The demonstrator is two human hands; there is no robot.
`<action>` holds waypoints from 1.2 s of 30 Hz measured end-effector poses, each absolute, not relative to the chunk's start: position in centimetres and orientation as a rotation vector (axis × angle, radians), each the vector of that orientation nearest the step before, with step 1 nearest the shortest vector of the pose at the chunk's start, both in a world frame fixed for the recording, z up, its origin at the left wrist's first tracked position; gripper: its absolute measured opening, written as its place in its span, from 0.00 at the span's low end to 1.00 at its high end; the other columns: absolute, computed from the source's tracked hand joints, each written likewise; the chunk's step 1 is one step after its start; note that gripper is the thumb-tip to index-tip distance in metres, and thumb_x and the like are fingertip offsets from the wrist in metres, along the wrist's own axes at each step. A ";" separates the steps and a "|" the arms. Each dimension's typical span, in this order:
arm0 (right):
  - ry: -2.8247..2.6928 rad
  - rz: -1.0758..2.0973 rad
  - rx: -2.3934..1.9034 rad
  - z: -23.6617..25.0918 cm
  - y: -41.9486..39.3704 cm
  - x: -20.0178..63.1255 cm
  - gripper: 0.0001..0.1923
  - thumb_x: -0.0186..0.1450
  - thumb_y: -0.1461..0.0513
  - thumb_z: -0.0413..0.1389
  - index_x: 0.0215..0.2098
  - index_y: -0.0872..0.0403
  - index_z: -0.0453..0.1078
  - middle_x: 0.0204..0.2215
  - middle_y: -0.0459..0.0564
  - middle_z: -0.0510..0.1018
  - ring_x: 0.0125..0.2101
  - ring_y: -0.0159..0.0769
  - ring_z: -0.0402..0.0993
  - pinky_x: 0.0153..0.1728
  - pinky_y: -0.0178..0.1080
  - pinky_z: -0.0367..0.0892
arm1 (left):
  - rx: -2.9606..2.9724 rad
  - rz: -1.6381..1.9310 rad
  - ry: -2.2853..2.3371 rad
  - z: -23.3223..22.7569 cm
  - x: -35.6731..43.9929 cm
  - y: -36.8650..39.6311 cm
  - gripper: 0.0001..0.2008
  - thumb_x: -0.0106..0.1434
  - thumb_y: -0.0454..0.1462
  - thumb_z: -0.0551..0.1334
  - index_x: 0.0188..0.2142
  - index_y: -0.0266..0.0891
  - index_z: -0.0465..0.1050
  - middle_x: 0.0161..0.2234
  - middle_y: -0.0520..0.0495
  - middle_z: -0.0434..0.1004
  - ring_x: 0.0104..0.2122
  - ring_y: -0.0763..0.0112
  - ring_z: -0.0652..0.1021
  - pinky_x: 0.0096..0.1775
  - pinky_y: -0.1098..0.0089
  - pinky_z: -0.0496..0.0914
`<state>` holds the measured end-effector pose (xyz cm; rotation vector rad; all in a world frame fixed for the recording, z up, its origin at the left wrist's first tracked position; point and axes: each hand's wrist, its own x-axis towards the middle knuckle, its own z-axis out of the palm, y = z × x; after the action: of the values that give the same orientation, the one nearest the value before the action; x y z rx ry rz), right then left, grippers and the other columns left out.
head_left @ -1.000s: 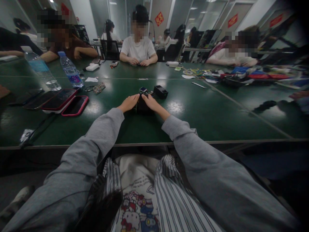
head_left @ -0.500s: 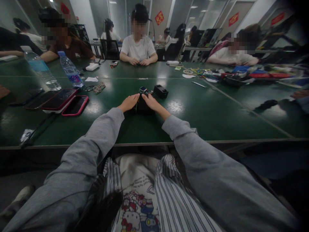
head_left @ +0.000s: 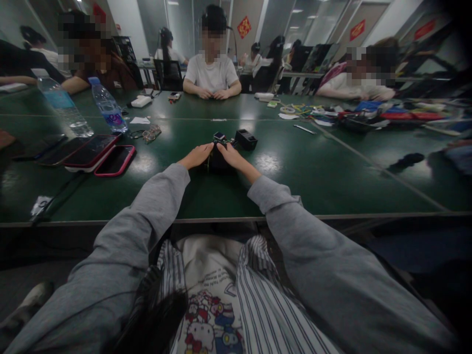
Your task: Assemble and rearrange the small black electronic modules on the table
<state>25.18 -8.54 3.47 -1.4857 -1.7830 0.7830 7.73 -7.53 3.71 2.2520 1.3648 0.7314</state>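
Hands cupping a small black object (head_left: 218, 161) on the green table (head_left: 295, 182).
I'm keeping left hand (head_left: 196, 156) and right hand (head_left: 229, 153) pressing evenly; fingers seemingly curling around it.

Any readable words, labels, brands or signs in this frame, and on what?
None reads as a whole.
Print on the white shirt: small line of text, too blurred.
Label on the water bottle: too small.
Red wall signs: characters too blurred.
Small dark object between left hand and right hand: no text visible.

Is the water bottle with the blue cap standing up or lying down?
Standing up. The water bottle stands on the green table, blue cap on top, near the phones.
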 end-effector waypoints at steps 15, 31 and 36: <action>-1.752 0.810 -1.396 3.1 -8.3 25.3 0.31 0.67 0.42 0.48 0.57 0.55 0.63 0.56 0.59 0.72 0.60 0.52 0.65 0.61 0.56 0.57 | 2.263 0.765 1.354 3.4 7.8 -7.5 0.29 0.73 0.49 0.41 0.51 0.36 0.73 0.52 0.39 0.77 0.52 0.59 0.76 0.55 0.60 0.66; -1.780 0.799 -1.425 3.3 -8.7 25.3 0.31 0.68 0.43 0.46 0.57 0.56 0.62 0.58 0.61 0.70 0.60 0.53 0.64 0.61 0.56 0.58 | 2.247 0.786 1.234 3.7 7.3 -7.5 0.23 0.71 0.46 0.45 0.41 0.36 0.74 0.42 0.43 0.78 0.43 0.64 0.76 0.49 0.65 0.68; -1.760 0.797 -1.410 3.1 -8.5 25.3 0.31 0.67 0.43 0.48 0.57 0.55 0.63 0.57 0.61 0.71 0.61 0.54 0.63 0.61 0.58 0.57 | 2.203 0.784 1.154 3.4 7.0 -7.0 0.22 0.69 0.49 0.48 0.36 0.36 0.72 0.36 0.45 0.77 0.37 0.66 0.75 0.43 0.66 0.69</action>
<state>25.26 -8.45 3.11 -1.4097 -1.7602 0.7973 7.01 -7.05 3.39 2.2034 1.1543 0.7843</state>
